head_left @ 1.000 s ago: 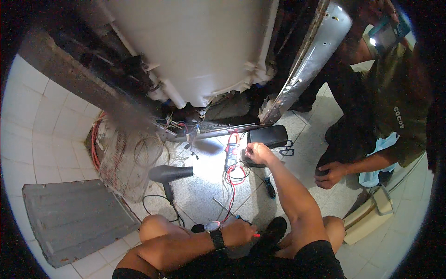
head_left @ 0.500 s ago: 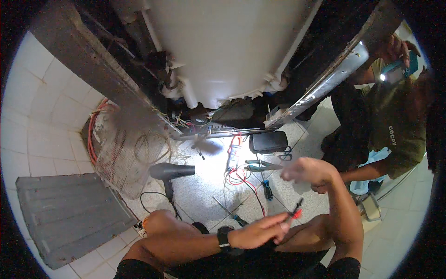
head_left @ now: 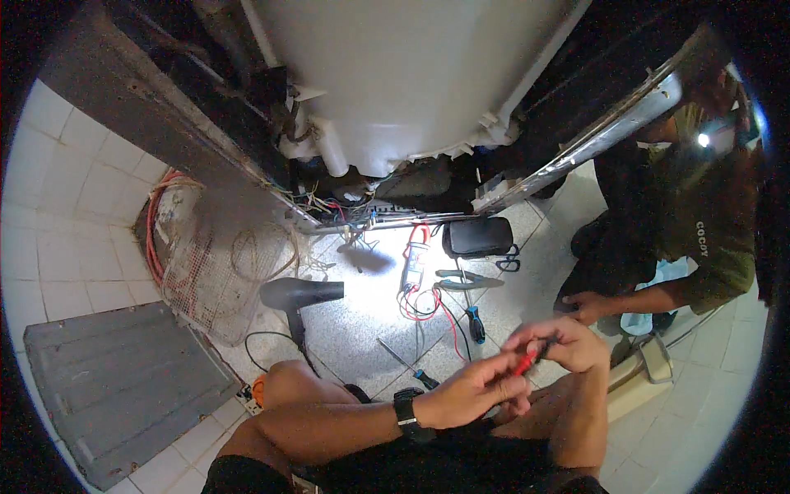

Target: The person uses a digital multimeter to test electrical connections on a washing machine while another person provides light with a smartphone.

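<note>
Lower right of frame: left hand (head_left: 477, 392), fingers curled, grips slim red-and-black test probes (head_left: 527, 362); right hand (head_left: 581, 347), thumb and fingers pinched, holds their dark ends. Centre: red-and-dark handheld clamp meter (head_left: 415, 262) on pale tiled floor (head_left: 350, 329), left of dark-handled pliers (head_left: 480, 281)

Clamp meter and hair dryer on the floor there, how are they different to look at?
The clamp meter has an orange-red clamp end, while the hair dryer is dark all over. The dryer looks bulkier, the meter slimmer. The dryer's nozzle points right, toward the meter, whereas the meter's clamp end points away from the person. Both lie on the tiled floor.
</note>
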The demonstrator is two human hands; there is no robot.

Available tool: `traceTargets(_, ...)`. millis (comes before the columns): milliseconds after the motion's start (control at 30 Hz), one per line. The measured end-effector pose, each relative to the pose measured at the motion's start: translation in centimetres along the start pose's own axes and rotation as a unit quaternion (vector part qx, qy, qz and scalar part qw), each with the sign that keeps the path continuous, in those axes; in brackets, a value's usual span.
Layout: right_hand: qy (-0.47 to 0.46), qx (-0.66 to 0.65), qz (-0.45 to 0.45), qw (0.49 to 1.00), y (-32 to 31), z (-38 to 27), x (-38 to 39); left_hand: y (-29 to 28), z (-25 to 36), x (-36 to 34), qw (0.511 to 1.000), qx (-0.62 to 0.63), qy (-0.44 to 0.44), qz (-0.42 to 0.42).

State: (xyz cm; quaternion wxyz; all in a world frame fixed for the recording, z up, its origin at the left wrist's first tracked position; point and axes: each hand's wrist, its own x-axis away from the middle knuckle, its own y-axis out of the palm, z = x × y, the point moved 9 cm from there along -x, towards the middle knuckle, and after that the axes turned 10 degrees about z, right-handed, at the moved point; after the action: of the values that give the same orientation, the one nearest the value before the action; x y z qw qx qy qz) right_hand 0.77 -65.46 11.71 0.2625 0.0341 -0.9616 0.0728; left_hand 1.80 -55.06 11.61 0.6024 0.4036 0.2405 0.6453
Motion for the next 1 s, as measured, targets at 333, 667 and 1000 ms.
traceTargets(333,0.051,-0.401,0.102,0.909,1.5,2.7,-4.2,-8.4,-1.8,-2.5,0.974,-0.066,0.033,0.212)
traceTargets(667,0.025,-0.261,0.405,0.876,-6.0,4.2,-1.7,-24.2,-1.3,-3.8,0.624,-0.702,0.018,0.343)
traceTargets(1000,0.067,-0.125,0.324,0.935,-4.9,3.5,-1.8,-29.6,-6.4,-4.5,0.490,-0.802,-0.073,0.334)
